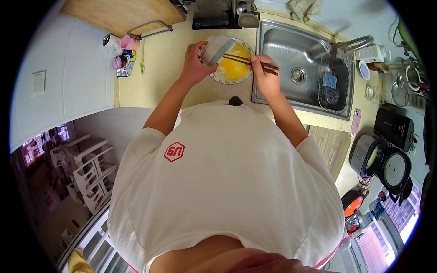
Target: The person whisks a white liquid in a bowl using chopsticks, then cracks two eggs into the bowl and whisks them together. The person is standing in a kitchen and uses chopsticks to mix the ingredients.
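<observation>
My left hand (197, 65) grips a pale bowl (215, 50) with a grey band at its rim. The bowl is tilted to the right, over a white plate (251, 47) with a leaf-patterned rim. Yellow beaten egg (236, 66) lies in the plate, with white powdery patches, perhaps flour, at its edge. In my right hand (264, 73) is a pair of dark wooden chopsticks (237, 59), their tips near the bowl's mouth above the egg. What is inside the bowl cannot be seen.
Right of the plate is a stainless steel sink (290, 44) with a faucet (355, 42) and a wire basket (324, 94). A pink cup (129, 42) and packets (127, 65) stand at left, near a wooden board (126, 15). A phone (356, 121) and an open rice cooker (367, 157) sit at right.
</observation>
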The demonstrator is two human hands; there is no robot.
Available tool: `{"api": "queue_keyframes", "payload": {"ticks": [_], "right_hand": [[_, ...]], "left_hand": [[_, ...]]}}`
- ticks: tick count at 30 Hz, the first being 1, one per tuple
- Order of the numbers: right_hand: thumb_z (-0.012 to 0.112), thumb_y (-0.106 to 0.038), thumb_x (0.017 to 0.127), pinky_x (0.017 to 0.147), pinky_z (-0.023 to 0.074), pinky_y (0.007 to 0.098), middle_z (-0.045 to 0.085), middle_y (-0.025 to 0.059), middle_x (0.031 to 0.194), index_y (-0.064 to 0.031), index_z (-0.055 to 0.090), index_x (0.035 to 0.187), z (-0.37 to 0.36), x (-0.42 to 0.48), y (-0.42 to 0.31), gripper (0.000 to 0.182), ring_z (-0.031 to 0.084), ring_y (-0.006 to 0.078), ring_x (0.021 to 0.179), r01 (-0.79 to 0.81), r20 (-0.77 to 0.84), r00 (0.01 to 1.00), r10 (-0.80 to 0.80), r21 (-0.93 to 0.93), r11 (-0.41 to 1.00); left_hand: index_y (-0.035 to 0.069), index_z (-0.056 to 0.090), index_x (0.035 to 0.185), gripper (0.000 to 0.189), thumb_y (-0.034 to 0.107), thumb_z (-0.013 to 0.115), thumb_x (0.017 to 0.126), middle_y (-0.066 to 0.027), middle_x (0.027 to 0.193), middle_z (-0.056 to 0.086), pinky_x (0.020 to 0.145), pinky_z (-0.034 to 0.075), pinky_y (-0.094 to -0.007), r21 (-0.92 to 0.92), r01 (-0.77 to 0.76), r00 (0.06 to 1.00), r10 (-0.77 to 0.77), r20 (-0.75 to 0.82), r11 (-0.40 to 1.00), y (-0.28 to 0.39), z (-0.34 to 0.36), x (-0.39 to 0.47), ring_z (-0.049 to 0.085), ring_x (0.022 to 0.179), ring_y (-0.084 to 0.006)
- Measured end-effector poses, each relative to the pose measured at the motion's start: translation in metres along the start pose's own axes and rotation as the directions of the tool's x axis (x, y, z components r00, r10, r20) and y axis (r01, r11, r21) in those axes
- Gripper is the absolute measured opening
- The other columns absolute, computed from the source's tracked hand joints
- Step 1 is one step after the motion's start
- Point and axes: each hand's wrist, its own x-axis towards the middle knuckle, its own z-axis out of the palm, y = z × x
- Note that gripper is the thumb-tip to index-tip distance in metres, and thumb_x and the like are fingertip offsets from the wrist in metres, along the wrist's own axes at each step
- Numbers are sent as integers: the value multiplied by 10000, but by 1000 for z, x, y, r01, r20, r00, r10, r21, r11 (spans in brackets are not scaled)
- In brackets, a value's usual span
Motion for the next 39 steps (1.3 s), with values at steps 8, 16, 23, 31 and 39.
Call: {"api": "queue_keyframes", "payload": {"ticks": [8, 16, 23, 31, 39], "right_hand": [[627, -50, 910, 698, 499, 248, 659, 103, 843, 16, 653, 905, -4, 2, 9, 71, 637, 138, 817, -124, -14, 992, 125, 54, 991], [637, -103, 898, 692, 500, 298, 663, 124, 840, -6, 669, 915, 2, 1, -1, 104, 635, 225, 771, 118, 42, 993, -112, -165, 979], [672, -139, 885, 651, 499, 307, 655, 133, 828, -10, 671, 901, -19, 5, 22, 130, 628, 227, 686, 77, 18, 997, -75, -285, 956], [622, -198, 942, 635, 524, 306, 673, 105, 825, 23, 655, 901, -27, 18, 78, 227, 646, 191, 695, -332, -10, 943, 333, -116, 936], [547, -207, 984, 605, 576, 314, 664, 143, 811, 44, 605, 923, -15, 9, 111, 265, 672, 230, 645, -451, -100, 859, 502, 319, 834]], "left_hand": [[123, 448, 1303, 784, 142, 853, 632, -112, 1212, 431, 794, 530, -331, -2, -1, 1000, 1, -22, 1000, -1, 4, 2, 517, 1025, -221], [107, 451, 1319, 791, 153, 856, 641, -106, 1222, 450, 755, 530, -317, -61, 58, 996, -62, -64, 996, -8, 5, -3, 524, 914, -194], [86, 401, 1345, 711, 174, 781, 751, -89, 1182, 470, 875, 560, -429, -746, 444, 791, -608, 66, 497, -47, -1, -24, 518, 897, -185], [78, 340, 1331, 605, 240, 641, 832, -129, 1171, 393, 928, 538, -536, -936, 331, 563, -770, 299, -121, -115, -11, -79, 469, 1085, -303], [57, 344, 1300, 546, 236, 603, 854, -175, 1259, 358, 989, 497, -528, -949, 214, 507, -805, 309, -230, -155, 0, -124, 456, 1152, -366]]}}
